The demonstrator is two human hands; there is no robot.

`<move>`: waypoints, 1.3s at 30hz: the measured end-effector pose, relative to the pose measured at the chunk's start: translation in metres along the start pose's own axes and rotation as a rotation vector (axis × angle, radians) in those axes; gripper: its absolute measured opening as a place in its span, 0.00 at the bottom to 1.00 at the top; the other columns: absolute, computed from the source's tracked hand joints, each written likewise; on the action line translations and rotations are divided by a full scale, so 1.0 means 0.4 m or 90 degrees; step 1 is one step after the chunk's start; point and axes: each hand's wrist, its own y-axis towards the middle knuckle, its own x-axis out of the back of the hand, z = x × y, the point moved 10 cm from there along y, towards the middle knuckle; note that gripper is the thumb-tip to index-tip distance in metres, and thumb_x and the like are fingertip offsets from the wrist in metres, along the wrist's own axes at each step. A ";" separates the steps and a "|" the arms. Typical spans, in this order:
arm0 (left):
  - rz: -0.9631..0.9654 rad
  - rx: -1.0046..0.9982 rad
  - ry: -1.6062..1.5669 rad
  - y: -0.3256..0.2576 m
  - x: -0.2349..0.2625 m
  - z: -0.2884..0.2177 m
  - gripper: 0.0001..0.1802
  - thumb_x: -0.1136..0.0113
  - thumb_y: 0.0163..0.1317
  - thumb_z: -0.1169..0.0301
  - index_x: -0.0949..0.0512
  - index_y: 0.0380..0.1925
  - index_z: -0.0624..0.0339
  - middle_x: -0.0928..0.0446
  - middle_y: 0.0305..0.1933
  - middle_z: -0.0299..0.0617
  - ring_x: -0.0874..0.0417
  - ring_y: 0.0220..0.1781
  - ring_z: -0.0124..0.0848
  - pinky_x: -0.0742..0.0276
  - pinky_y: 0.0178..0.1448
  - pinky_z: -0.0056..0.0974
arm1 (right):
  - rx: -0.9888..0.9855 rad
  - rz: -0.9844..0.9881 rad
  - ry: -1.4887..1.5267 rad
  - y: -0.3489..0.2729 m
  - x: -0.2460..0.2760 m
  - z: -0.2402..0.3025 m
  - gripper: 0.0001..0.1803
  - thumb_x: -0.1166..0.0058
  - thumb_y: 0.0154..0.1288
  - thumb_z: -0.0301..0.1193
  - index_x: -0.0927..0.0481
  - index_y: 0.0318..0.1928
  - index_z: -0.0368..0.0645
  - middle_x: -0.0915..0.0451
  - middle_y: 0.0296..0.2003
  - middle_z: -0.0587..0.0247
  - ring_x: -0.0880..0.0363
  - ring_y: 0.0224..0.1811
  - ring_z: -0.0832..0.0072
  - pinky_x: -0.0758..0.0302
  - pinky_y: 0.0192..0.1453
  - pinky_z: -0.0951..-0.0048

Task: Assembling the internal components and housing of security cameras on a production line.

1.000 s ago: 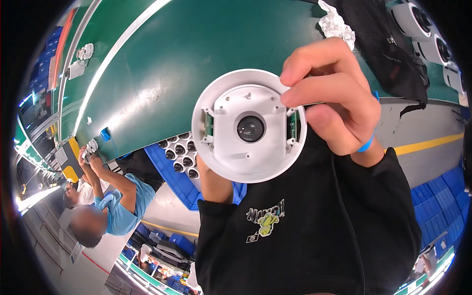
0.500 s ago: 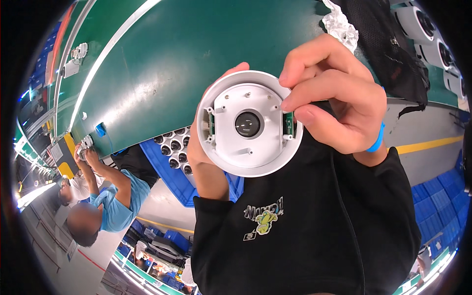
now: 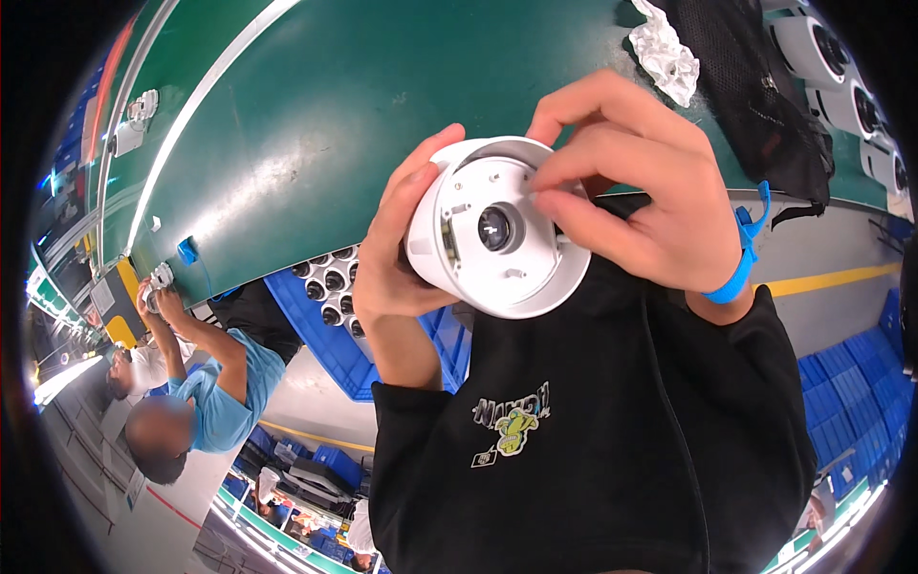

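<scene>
The white camera shell (image 3: 478, 273) is held up near the table (image 3: 325, 124) — its round lens (image 3: 495, 228) is in, but no cover is on yet. The left hand (image 3: 387, 253) wraps its side; the right hand (image 3: 641, 182) bunches its fingers by the rim (image 3: 571, 279) — I cannot tell if they pinch something.

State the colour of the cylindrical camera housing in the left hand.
The cylindrical camera housing is white; it shows best in the head view.
</scene>
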 end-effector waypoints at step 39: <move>-0.099 -0.197 0.317 0.042 0.062 -0.021 0.53 0.21 0.27 0.66 0.35 0.61 0.57 0.33 0.60 0.63 0.25 0.58 0.52 0.25 0.55 0.47 | 0.136 -0.097 0.342 0.060 -0.004 -0.234 0.02 0.53 0.67 0.21 0.29 0.38 0.36 0.29 0.44 0.53 0.25 0.47 0.67 0.26 0.50 0.70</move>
